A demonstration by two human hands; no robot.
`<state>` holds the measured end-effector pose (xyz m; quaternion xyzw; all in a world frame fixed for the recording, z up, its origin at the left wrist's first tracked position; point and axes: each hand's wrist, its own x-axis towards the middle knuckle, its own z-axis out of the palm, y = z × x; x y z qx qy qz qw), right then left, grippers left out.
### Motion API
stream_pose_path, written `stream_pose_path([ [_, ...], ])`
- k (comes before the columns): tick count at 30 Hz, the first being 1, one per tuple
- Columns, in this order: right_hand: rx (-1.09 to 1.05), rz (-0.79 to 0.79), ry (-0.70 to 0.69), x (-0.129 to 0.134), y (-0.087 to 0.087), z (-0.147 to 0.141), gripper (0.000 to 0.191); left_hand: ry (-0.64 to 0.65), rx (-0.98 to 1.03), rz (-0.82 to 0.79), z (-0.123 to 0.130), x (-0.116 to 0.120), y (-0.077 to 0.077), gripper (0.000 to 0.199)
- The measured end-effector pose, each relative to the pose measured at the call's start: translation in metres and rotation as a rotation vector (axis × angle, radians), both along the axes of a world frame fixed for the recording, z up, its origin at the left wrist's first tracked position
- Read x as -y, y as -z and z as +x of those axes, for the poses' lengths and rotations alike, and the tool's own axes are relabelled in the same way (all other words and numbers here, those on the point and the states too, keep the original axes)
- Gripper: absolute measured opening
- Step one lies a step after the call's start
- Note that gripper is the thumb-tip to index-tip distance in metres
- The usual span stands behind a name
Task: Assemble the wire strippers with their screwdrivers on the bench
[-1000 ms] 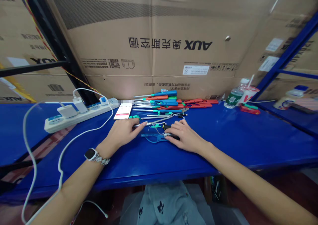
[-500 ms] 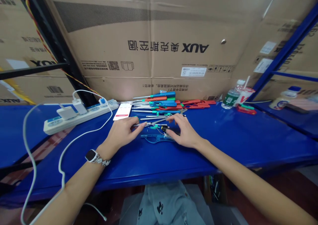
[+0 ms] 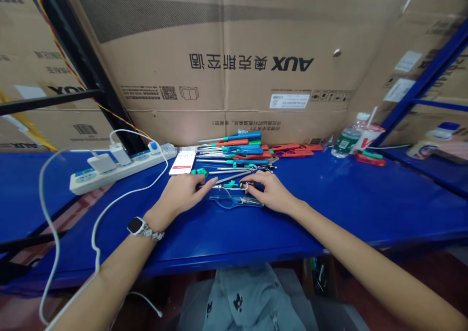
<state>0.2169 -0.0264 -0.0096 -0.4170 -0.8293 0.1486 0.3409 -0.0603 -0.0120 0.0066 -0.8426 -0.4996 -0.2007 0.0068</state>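
My left hand point(image 3: 183, 193) is closed in a pinch on the end of a thin metal lighter tube point(image 3: 218, 186). A small green trigger piece point(image 3: 230, 184) sits between my hands, with thin wires near it. In my right hand point(image 3: 273, 190), thumb and fingers grip a small black igniter part point(image 3: 246, 184) with a pale wire looped by it. Just below lies a translucent blue lighter body point(image 3: 227, 203), its right end close under my right fingers. Small green pieces point(image 3: 199, 172) lie beyond my left fingertips.
Behind my hands, long-nosed lighters point(image 3: 243, 149) are piled against a cardboard box point(image 3: 219, 97), with red lighter bodies point(image 3: 298, 150) beside them. A phone point(image 3: 182, 163) and a power strip point(image 3: 122, 170) are at left. A bottle point(image 3: 343, 145) and a cup point(image 3: 366, 138) stand right.
My right fingers have shifted slightly around the black igniter part, and a pale wire loop now shows by them. More of the blue lighter body's right end is visible. The view has shifted slightly.
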Motion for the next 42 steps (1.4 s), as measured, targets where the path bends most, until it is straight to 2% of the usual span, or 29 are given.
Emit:
stream_pose_path([
  [5,0.078,0.048,-0.025,0.012,0.000,-0.004,0.030,-0.048,0.056,0.002,0.003,0.002,0.000,0.060],
  [10,0.112,0.147,-0.018,0.020,-0.003,-0.009,0.051,-0.099,0.113,0.037,0.005,0.005,-0.003,0.063],
  [12,0.147,0.183,0.017,0.020,-0.003,-0.009,0.045,-0.115,0.122,0.041,0.006,0.005,-0.004,0.063],
  [16,0.168,0.193,0.011,0.015,0.001,-0.005,0.011,-0.141,0.114,0.036,0.005,0.005,-0.004,0.064],
  [19,0.127,0.163,-0.024,0.011,0.001,-0.001,0.018,-0.162,0.107,0.019,0.005,0.005,-0.006,0.066],
  [24,0.061,-0.003,-0.095,0.009,-0.003,0.002,0.027,-0.178,0.054,-0.023,0.004,0.005,-0.008,0.068],
  [31,0.155,-0.088,-0.102,0.012,-0.001,-0.005,0.034,-0.090,-0.058,-0.166,0.001,0.002,-0.005,0.068],
  [34,0.172,-0.100,-0.096,0.013,0.000,-0.008,0.037,-0.028,-0.042,-0.160,0.000,0.002,-0.004,0.063],
  [38,0.144,-0.099,-0.087,0.014,0.000,-0.009,0.039,0.102,0.084,-0.071,0.003,0.007,-0.004,0.048],
  [42,0.139,-0.081,-0.100,0.014,0.000,-0.011,0.041,0.399,0.145,0.203,0.012,0.013,-0.001,0.028],
])
